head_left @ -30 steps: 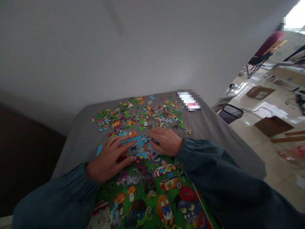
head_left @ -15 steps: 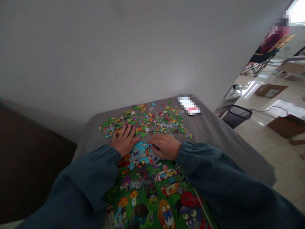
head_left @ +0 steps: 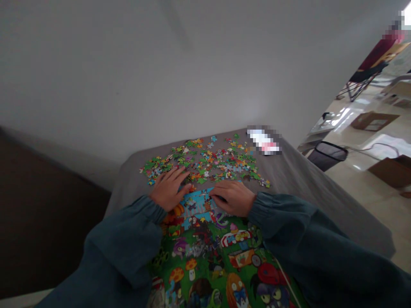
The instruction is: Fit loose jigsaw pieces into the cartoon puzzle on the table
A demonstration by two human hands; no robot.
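Note:
A jigsaw puzzle (head_left: pixel 208 252) with a bright cartoon picture on green stretches from the picture's bottom edge up to my hands. At its far left corner is my left hand (head_left: pixel 171 189), open, with fingers apart over the near edge of the loose puzzle pieces (head_left: pixel 224 160). My right hand (head_left: pixel 233 198) rests on the blue top part of the puzzle, its fingers curled and the fingertips pressed close to the surface. Whatever those fingers may hold is hidden. Blue pieces lie between the two hands.
A grey cloth (head_left: pixel 298 184) covers the table, which stands against a pale wall (head_left: pixel 160 85). A phone with a lit, blurred screen (head_left: pixel 263 141) lies at the back right. On the floor to the right are a mesh bin (head_left: pixel 327 156) and cardboard boxes (head_left: pixel 374 121).
The view has turned slightly left, so everything sits farther right. My left hand's fingers now slant more to the right. My right hand stays at the puzzle's top part.

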